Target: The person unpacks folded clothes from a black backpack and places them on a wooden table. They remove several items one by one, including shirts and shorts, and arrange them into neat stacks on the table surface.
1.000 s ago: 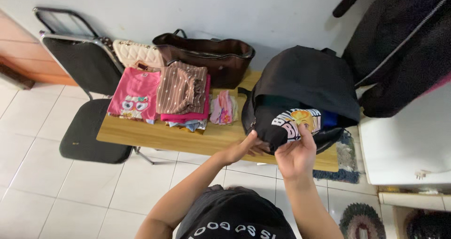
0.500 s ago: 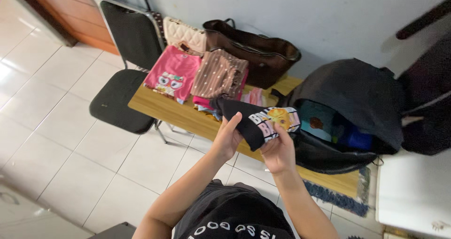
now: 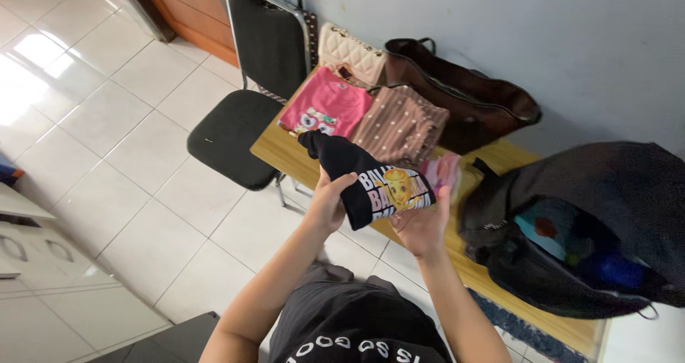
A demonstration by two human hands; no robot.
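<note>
Both my hands hold a folded black shirt (image 3: 357, 174) with a pink, white and yellow print, lifted over the front edge of a wooden table (image 3: 275, 149). My left hand (image 3: 330, 200) grips its near left edge. My right hand (image 3: 421, 226) supports it from below on the right. An open black backpack (image 3: 592, 213) lies on the table to the right, with blue and teal clothes showing inside. Behind the shirt sit a folded pink shirt (image 3: 328, 106) and a folded brown dotted top (image 3: 399, 124).
A black folding chair (image 3: 235, 131) stands left of the table. A cream quilted bag (image 3: 349, 49) and a brown leather bag (image 3: 471, 92) lean against the wall. More pink folded clothes (image 3: 444, 170) lie mid-table. White tiled floor stretches left, with a white cabinet (image 3: 28, 263) at the lower left.
The black shirt has come out of the backpack and moved left with both hands, away from the bag toward the stacked clothes. The view has swung left.
</note>
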